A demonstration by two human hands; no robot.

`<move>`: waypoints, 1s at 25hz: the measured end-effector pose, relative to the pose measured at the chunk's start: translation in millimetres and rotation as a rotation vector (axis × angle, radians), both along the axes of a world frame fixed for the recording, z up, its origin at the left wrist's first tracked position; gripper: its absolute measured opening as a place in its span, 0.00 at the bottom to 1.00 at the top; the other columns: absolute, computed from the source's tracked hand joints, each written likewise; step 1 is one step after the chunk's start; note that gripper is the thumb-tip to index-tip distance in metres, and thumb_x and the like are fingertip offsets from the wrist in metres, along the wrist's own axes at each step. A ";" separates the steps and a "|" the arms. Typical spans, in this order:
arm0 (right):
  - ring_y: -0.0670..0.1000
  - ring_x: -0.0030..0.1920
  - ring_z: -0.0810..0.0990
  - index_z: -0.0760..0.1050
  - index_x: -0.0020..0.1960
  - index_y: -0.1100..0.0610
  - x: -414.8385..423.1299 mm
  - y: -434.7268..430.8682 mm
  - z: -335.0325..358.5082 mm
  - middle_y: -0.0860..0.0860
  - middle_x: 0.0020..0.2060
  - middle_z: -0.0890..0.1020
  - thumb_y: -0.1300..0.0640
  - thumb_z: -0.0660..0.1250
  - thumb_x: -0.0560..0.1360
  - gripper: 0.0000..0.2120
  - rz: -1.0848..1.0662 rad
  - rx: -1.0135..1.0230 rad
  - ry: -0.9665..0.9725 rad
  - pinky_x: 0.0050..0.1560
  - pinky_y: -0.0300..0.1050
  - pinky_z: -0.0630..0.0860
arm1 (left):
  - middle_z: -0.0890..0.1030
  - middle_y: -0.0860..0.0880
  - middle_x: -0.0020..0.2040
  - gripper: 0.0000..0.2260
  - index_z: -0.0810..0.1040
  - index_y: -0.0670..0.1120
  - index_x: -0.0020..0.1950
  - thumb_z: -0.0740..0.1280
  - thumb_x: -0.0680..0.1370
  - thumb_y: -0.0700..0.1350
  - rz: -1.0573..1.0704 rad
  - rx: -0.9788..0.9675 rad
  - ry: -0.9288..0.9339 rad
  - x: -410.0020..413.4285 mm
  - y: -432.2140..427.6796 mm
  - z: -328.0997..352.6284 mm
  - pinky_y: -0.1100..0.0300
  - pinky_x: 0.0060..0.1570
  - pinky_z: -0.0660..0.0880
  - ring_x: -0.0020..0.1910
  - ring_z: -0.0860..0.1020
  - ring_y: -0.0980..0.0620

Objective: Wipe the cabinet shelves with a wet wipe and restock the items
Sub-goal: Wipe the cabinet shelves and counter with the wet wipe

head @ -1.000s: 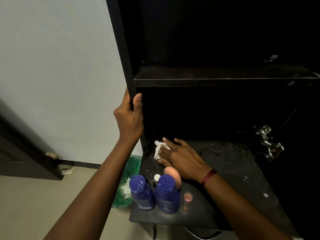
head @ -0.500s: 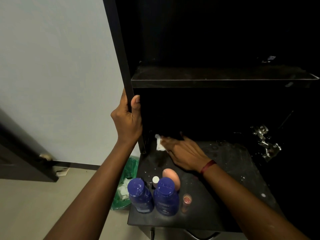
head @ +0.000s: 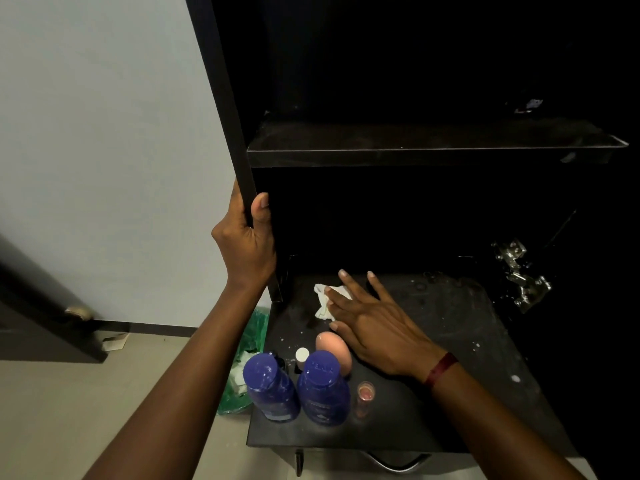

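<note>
At the rear-left corner of the lower shelf, the wet wipe lies under the flat, straight fingers of the R hand; w/ the L hand gripping the cabinet side panel as a brace, press evenly & sweep overlapping passes, clear of the front-edge bottles.

Wipe on lower shelf behind bottles, bag left of shelf
</note>
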State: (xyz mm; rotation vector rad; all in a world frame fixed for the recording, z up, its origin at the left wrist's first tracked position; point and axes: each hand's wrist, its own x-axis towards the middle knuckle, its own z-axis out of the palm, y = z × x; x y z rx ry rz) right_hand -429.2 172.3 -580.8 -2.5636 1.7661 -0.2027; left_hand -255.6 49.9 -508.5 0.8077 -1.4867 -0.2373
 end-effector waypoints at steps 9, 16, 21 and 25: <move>0.46 0.77 0.53 0.55 0.78 0.53 -2.2 -7.5 4.8 0.48 0.78 0.55 0.40 0.40 0.80 0.30 -0.079 0.107 0.041 0.74 0.64 0.37 | 0.70 0.50 0.32 0.32 0.76 0.29 0.52 0.53 0.81 0.60 0.022 0.006 0.020 -2.9 2.6 -0.5 0.78 0.32 0.60 0.31 0.72 0.67; 0.48 0.78 0.50 0.51 0.78 0.54 -27.2 -26.7 -3.1 0.51 0.78 0.54 0.39 0.40 0.81 0.31 -0.432 0.111 0.008 0.74 0.64 0.37 | 0.69 0.50 0.32 0.32 0.75 0.27 0.53 0.53 0.81 0.58 0.042 0.020 -0.043 3.6 6.3 -13.1 0.78 0.31 0.59 0.30 0.71 0.67; 0.49 0.78 0.48 0.52 0.78 0.53 -14.9 -17.3 2.6 0.49 0.78 0.53 0.41 0.41 0.82 0.28 -0.322 0.146 -0.045 0.73 0.64 0.36 | 0.69 0.51 0.34 0.30 0.75 0.27 0.53 0.54 0.81 0.56 0.056 0.059 -0.077 4.7 12.8 -25.9 0.77 0.31 0.59 0.30 0.71 0.68; 0.46 0.78 0.46 0.54 0.78 0.50 -6.0 9.8 11.6 0.44 0.78 0.51 0.44 0.45 0.83 0.25 -0.085 0.240 -0.118 0.72 0.64 0.32 | 0.69 0.50 0.33 0.30 0.75 0.28 0.51 0.53 0.81 0.57 0.039 0.084 -0.058 2.1 17.1 -34.0 0.78 0.31 0.60 0.31 0.72 0.68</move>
